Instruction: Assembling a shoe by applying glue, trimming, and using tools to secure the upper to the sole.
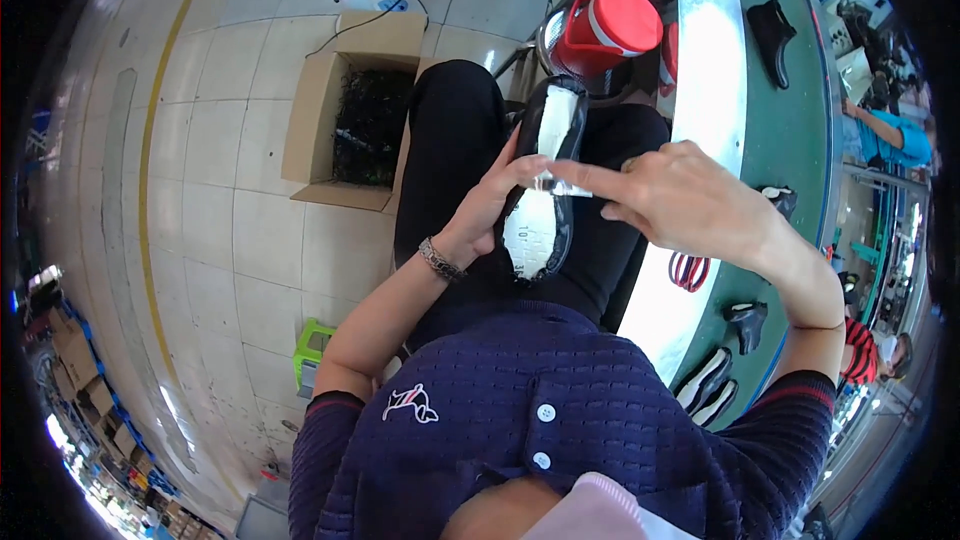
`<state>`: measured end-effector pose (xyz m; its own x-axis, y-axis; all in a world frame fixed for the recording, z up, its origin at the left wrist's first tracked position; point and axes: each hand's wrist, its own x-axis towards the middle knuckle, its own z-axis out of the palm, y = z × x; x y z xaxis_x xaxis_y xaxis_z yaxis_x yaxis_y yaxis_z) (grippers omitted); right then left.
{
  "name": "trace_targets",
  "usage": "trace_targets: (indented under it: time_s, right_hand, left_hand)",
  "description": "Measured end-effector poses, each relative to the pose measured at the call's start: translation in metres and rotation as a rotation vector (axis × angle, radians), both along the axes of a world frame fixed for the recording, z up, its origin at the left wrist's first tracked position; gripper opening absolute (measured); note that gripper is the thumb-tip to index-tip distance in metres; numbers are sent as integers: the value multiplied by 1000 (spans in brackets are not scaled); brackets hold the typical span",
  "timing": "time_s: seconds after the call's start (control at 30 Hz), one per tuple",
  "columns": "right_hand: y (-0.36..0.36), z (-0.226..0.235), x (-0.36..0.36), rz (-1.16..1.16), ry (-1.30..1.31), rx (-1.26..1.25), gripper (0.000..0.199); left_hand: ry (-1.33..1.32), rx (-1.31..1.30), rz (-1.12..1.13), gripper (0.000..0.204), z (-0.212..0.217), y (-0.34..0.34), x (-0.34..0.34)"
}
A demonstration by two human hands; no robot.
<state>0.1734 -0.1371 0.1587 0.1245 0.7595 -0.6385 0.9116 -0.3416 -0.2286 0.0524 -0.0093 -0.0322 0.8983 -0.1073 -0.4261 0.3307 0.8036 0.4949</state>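
Observation:
A black shoe upper on its last lies bottom up above my lap, and its pale sole side (532, 230) faces me with the black edge folded in around it. My left hand (485, 205) is closed around the shoe's left side, thumb and fingers near its middle. From the right comes my right hand (690, 200), closed on a small, shiny, flat metal tool (572, 187) that lies across the shoe's middle. Its forefinger stretches along toward my left fingertips. The tool's exact kind is too small to make out.
On my left stands an open cardboard box (305, 145) holding black scraps. A red jug (605, 30) is ahead. Along my right run a metal ledge (712, 70) with red-handled scissors (688, 271) and a green belt (775, 130) carrying several black shoes. Co-workers sit beyond.

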Motion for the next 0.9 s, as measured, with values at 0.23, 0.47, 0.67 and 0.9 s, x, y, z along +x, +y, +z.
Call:
trace_targets:
  time_s: [0.23, 0.47, 0.67, 0.9]
  right_hand:
    - [-7, -62, 37, -167, -73, 343, 64]
    - [-16, -71, 27, -126, -79, 646, 66]
    - [-15, -58, 21, -163, -90, 517, 67]
    - [-12, -62, 26, -232, -161, 235, 65]
  left_hand:
    - [-60, -52, -38, 80, 6, 1, 3]
    - [-21, 12, -97, 85, 10, 4, 7]
    - [-54, 48, -109, 86, 9, 7, 6]
    - [-78, 41, -93, 87, 12, 6, 5]
